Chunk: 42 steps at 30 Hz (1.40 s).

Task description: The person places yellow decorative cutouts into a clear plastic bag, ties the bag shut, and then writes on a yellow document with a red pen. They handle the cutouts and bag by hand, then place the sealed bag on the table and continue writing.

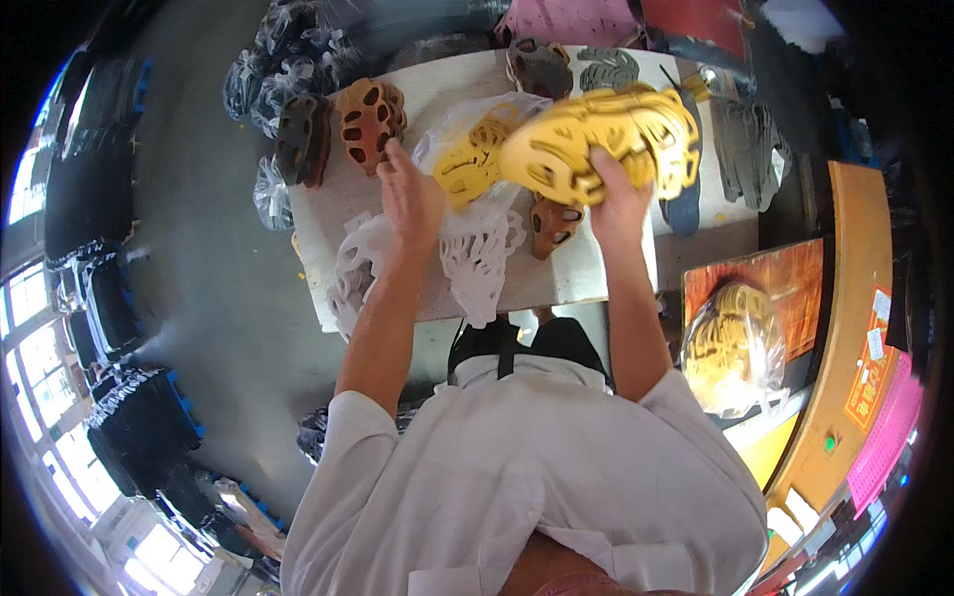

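Shows dark brown stacked cut-outs (301, 141) at the far left of the table (320, 221), then reddish-brown stacked cut-outs (368, 124). Extends the left hand (410, 204) just beside these, fingers loosely parted; cannot tell whether touching. Has yellow cut-outs (459, 175) lying mid-table, white cut-outs (479, 264) nearer. Grips a thick yellow stack (561, 139) in the right hand (624, 197), raised over the table's far right. Includes bagged yellow pieces (730, 343) at near right.

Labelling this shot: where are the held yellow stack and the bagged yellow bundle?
Held yellow stack (594, 131): head view, middle of its visible side.
Bagged yellow bundle (732, 336): head view, its upper middle.
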### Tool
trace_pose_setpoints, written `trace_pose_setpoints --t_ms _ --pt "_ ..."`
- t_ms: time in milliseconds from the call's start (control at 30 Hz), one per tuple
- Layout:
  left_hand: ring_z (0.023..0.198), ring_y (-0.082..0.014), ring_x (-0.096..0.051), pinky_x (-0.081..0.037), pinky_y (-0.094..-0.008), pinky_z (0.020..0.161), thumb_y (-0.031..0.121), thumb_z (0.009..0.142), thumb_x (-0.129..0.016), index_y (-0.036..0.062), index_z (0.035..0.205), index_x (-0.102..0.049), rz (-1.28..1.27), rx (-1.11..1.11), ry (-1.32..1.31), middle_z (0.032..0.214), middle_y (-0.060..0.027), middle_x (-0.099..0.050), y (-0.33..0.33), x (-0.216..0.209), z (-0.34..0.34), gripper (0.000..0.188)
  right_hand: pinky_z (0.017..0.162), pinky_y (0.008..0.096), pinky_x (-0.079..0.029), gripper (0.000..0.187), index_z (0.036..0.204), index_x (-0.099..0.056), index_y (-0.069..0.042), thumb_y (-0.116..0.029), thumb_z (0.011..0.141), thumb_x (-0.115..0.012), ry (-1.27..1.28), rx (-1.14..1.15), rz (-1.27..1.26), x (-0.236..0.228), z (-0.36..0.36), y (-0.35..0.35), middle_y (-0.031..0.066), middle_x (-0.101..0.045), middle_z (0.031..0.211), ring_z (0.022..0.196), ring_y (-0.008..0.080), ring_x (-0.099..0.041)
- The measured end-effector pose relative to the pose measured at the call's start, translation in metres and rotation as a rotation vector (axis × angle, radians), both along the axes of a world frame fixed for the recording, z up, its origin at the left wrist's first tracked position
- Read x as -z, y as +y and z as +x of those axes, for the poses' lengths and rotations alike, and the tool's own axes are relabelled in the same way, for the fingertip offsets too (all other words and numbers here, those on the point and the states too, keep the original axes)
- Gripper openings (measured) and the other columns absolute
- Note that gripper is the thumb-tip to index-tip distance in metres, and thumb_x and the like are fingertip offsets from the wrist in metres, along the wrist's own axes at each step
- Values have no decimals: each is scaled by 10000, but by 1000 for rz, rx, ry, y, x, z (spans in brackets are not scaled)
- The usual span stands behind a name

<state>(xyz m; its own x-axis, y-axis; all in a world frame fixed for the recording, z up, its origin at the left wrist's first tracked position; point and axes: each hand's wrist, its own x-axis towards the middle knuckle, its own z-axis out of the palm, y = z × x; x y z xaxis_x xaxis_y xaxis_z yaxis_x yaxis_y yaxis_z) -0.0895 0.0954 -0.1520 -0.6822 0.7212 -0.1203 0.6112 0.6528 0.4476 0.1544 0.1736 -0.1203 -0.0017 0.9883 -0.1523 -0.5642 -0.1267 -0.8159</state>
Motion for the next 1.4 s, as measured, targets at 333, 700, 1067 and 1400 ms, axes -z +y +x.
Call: trace_pose_setpoints --t_ms 333,700,1067,1400 --pt "1064 -338 -658 -506 -391 971 36 902 -561 -95 1401 -536 273 -102 -398 1200 -197 -677 -26 -14 -46 517 926 347 -580 392 1249 -625 -14 -42 882 -757 56 -110 -262 46 -111 -38 85 -694 1197 1089 209 -682" --pt "620 -72 -567 -463 -232 451 15 953 -566 -33 1358 -607 490 -317 -824 987 -39 -644 -37 -58 -37 410 839 381 -621 456 1282 -599 -26 -81 871 -789 -24 -528 -500 69 -158 -59 96 -700 1172 1029 226 -716" --pt "710 -82 -590 -517 -244 547 39 976 -573 -5 1346 -626 381 -149 -617 989 -28 -641 -45 -66 -42 376 781 346 -587 300 1146 -740 -38 -231 921 -698 -826 -623 -251 60 -5 -8 105 -777 956 877 162 -740" --pt "914 -456 -697 -542 -518 805 147 902 -608 19 1344 -591 -76 164 -49 982 -265 -724 -74 -79 -31 461 792 412 -568 363 1099 -737 -78 -382 903 -718 -1741 -663 -25 115 25 29 159 -727 915 837 320 -713"
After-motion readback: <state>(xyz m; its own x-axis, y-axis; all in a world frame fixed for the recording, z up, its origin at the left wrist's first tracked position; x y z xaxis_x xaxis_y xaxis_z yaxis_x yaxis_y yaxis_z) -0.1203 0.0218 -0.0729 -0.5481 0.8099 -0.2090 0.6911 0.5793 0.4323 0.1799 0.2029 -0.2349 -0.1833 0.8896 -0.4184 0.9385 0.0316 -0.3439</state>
